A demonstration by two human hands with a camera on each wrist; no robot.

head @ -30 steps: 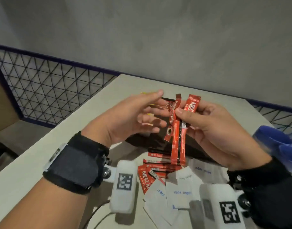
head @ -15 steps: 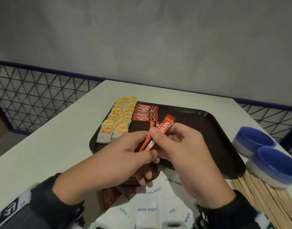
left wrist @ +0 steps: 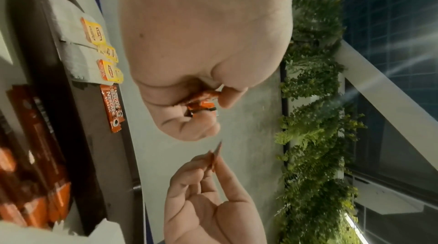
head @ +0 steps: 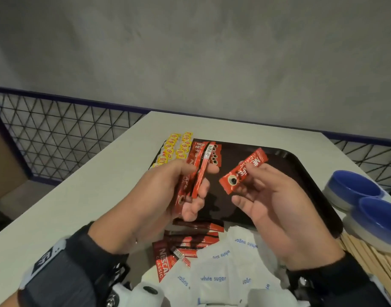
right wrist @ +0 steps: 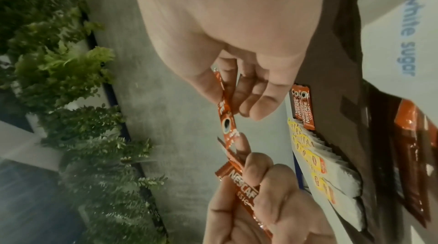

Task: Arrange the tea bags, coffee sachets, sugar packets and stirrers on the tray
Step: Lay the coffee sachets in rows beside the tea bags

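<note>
One tabletop [head: 83, 196]; one dark tray [head: 305, 173], tea bags [head: 174, 145] and coffee sachets [head: 214, 151] at its far-left corner. Left hand [head: 159, 196], grip closed on several sachets; right hand [head: 278, 209] pinches one sachet [head: 243, 171] above tray. Risk: loose bundle slipping, scattering rows.

Your left hand [head: 168, 196] covers the tray [head: 301, 173]'s near-left corner; the stirrers [head: 371, 258] and nearer blue bowl [head: 380, 220] run off the head view's right edge.
</note>
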